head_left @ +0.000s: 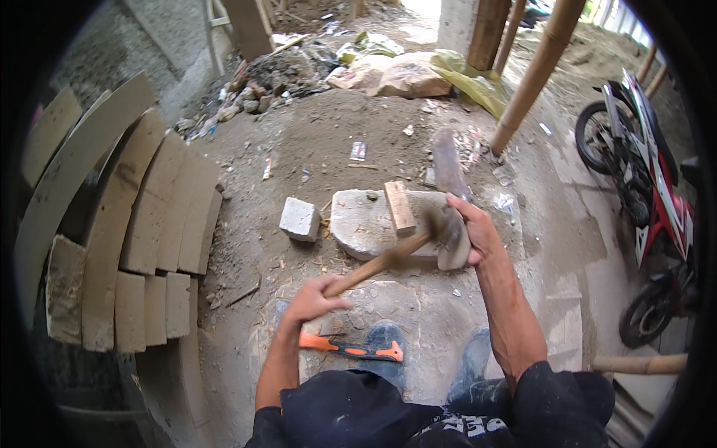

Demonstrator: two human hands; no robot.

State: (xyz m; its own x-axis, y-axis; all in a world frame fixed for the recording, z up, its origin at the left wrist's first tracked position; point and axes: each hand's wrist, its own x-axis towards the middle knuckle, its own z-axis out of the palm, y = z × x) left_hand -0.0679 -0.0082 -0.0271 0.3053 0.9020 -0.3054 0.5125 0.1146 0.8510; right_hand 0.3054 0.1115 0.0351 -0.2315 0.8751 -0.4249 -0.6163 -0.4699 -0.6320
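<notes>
My left hand (317,299) is closed round the lower end of a wooden handle (373,269), which slants up to the right. Its head is blurred beside a worn, flat metal blade (449,168). My right hand (480,230) grips this blade by its edge near a rounded lower part (453,250); whether blade and handle are joined, I cannot tell. Beneath them lies a pale stone slab (355,222) with a small wooden block (399,209) on it. Left of the slab sits a grey concrete block (299,219). An orange-and-black handled tool (351,347) shows over my left boot (385,336).
Stacked boards or slabs (142,201) stand at the left. Sandy soil (328,134), rubble and sacks (396,75) lie ahead. A bamboo pole (538,78) leans at the right, near a red-and-white motorcycle (642,172). Another bamboo piece (642,364) is at lower right.
</notes>
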